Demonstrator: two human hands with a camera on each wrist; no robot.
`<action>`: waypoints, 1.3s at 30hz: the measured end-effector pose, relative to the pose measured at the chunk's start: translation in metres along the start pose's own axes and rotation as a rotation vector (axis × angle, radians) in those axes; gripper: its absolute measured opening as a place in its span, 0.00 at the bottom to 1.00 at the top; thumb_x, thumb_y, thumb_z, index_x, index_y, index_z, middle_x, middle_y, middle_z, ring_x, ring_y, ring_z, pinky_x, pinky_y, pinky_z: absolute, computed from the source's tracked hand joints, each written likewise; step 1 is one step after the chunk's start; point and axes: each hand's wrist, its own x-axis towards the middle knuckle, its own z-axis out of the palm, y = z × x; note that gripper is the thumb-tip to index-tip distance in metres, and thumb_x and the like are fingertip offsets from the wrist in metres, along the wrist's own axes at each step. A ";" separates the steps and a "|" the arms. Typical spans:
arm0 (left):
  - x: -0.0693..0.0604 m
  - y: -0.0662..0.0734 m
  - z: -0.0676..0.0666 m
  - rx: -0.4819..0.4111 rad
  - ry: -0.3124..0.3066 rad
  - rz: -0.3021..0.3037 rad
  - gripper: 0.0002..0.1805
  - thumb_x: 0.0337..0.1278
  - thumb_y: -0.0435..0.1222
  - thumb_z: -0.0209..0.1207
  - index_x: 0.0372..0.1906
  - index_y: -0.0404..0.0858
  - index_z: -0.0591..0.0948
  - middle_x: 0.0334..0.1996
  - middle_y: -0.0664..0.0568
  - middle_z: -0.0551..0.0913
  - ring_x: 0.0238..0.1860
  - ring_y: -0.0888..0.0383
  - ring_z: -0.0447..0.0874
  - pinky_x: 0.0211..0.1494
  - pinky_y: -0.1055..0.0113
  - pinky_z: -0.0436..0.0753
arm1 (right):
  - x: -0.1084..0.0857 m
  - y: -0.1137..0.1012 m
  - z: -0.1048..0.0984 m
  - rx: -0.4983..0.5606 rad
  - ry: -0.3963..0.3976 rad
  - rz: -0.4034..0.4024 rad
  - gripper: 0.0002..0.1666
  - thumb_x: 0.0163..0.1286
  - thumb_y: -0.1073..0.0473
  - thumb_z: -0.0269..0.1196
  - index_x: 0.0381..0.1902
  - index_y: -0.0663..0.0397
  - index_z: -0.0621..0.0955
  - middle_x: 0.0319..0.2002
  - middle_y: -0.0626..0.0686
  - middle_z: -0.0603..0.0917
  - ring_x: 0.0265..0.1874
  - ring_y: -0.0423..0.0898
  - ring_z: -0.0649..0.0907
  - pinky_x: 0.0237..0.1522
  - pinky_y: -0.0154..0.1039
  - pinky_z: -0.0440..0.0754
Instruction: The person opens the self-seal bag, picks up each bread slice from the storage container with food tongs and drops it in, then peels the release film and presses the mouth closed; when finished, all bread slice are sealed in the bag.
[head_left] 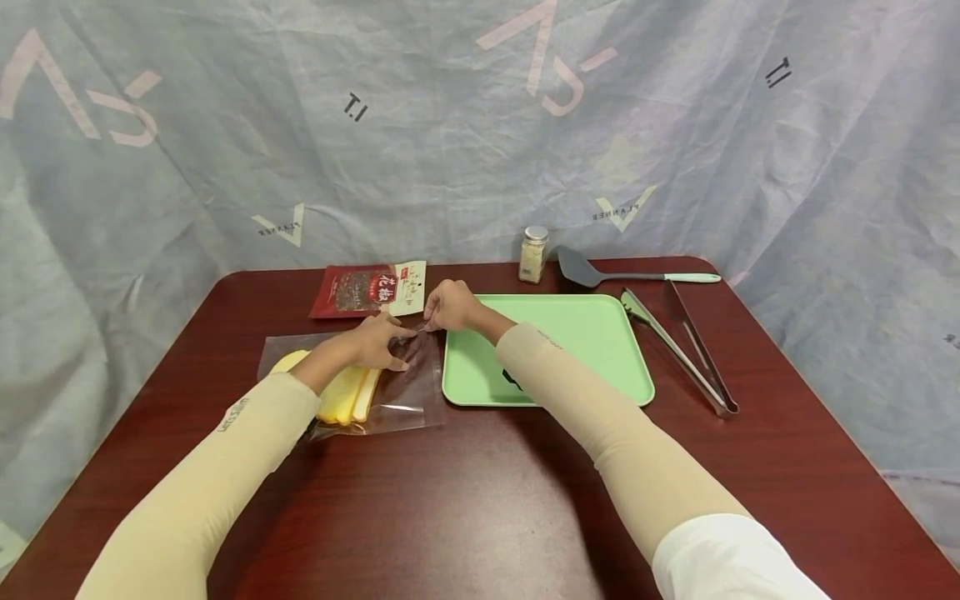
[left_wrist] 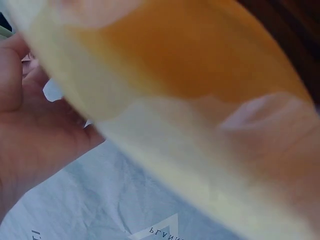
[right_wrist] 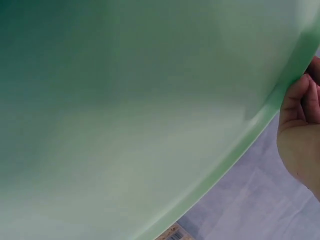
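Clear plastic bag point(head_left: 408, 400) is lying off the left edge of a light-green rectangular plastic tray point(head_left: 577, 342). Right hand point(head_left: 452, 307) is pinching the bag's far right corner; left hand point(head_left: 369, 342) is spreading over it, thumb apart. Corner work seems underway; any tear, cannot tell. Yellow, pale-edged slices point(head_left: 345, 398) are sitting inside, not yet out.
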 end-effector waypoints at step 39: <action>0.000 -0.007 0.010 -0.060 0.029 0.013 0.37 0.61 0.45 0.66 0.73 0.41 0.68 0.74 0.32 0.54 0.69 0.32 0.55 0.68 0.43 0.64 | 0.010 0.003 0.004 -0.037 -0.189 -0.063 0.20 0.75 0.58 0.56 0.25 0.50 0.88 0.23 0.45 0.87 0.13 0.39 0.66 0.22 0.33 0.66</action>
